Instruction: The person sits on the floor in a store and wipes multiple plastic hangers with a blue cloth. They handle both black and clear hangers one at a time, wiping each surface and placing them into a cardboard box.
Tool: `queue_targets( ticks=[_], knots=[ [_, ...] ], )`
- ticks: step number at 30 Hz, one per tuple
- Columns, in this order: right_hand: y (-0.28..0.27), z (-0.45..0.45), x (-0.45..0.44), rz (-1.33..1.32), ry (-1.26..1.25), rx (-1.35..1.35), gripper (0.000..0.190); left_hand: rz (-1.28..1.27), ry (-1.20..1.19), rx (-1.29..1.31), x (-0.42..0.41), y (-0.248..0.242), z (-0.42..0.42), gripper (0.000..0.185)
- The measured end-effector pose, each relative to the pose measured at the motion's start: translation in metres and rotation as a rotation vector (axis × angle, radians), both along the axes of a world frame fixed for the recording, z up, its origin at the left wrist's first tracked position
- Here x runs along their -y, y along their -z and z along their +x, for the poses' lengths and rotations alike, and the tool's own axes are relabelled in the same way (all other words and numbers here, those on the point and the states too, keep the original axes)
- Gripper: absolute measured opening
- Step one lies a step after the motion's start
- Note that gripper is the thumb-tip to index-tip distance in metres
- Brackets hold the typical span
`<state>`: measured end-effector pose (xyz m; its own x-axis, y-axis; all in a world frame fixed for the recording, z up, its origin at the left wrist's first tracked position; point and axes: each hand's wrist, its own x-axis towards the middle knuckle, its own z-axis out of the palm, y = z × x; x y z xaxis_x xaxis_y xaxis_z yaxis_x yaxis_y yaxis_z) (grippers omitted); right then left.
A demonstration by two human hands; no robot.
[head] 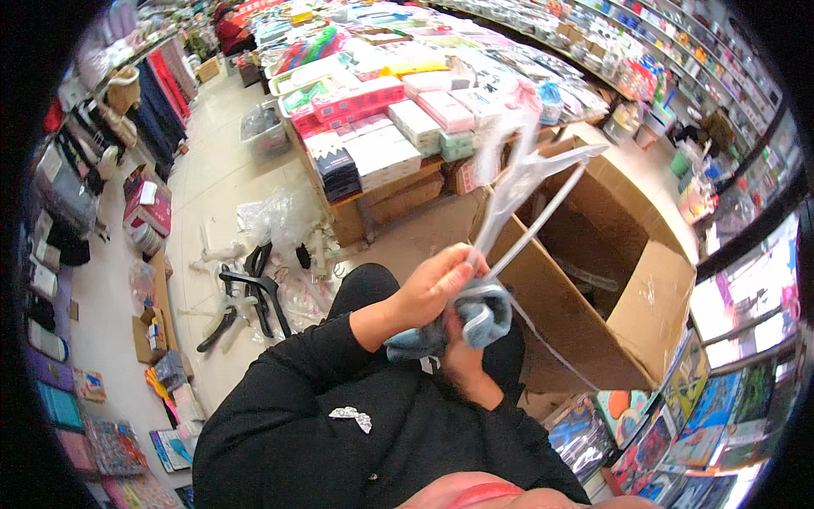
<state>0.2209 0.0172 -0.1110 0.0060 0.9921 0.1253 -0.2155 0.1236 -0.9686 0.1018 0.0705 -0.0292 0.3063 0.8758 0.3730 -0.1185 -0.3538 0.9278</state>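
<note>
A rolled blue-grey cloth (486, 312) is bunched between my two hands, above my lap. My left hand (435, 286) lies at its upper left, with the fingers closed around the lower end of a translucent plastic strip (509, 197). This strip spreads upward and is partly blurred. A thin white stick or tube (540, 216) rises from the bundle to the upper right, and a thin pale cord (547, 343) trails down to the right. My right hand (461, 350) grips the cloth from below; part of its fingers is hidden by the cloth.
An open cardboard box (559, 324) stands at the right. Ahead is a display table with boxed tissue-like packs (381, 156). Black hangers (254, 286) and crumpled clear plastic (280, 216) lie on the floor at the left. Packaged goods (582, 432) are at lower right. A person (232, 32) is far back.
</note>
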Motion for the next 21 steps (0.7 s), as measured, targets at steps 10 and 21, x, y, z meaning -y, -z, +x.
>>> queue_targets(
  ticks=[10, 21],
  knots=[
    [0.022, 0.01, -0.018, -0.137, -0.07, -0.073, 0.029, -0.148, 0.232, 0.016, -0.051, -0.04, 0.02, 0.035],
    [0.106, 0.003, -0.058, -0.495, -0.038, -0.01, 0.039, -0.188, 0.212, -0.67, -0.144, -0.07, 0.08, 0.045]
  ],
)
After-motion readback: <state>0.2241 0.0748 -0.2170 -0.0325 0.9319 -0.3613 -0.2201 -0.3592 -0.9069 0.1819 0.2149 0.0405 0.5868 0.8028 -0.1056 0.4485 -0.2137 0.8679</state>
